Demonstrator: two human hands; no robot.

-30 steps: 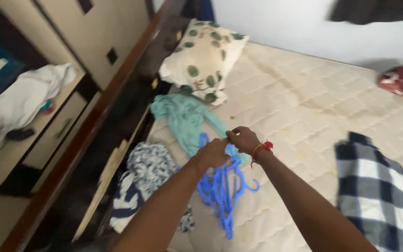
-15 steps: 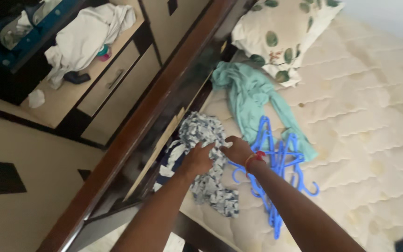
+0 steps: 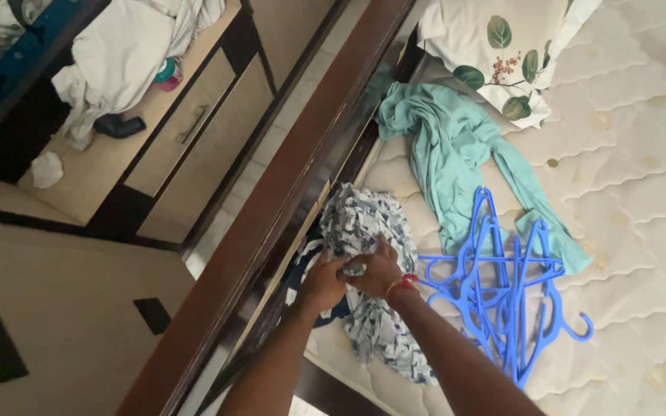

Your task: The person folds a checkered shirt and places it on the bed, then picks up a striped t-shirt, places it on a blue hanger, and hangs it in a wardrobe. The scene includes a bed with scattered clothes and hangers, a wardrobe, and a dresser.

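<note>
Left hand (image 3: pixel 324 279) closed on blue-and-white patterned crumpled cloth (image 3: pixel 368 231), lower centre | right hand (image 3: pixel 375 271) gripped on same cloth | pile of blue plastic hangers (image 3: pixel 502 289) lain just right, on quilted cream mattress (image 3: pixel 641 154)

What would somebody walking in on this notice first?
Probably the tangle of bright blue hangers lying on the cream quilted mattress, with a teal garment spread just above them. To their left, at the bed's edge, the left hand and right hand are both gripping a crumpled blue-and-white patterned cloth. A leaf-print pillow sits at the top.
</note>
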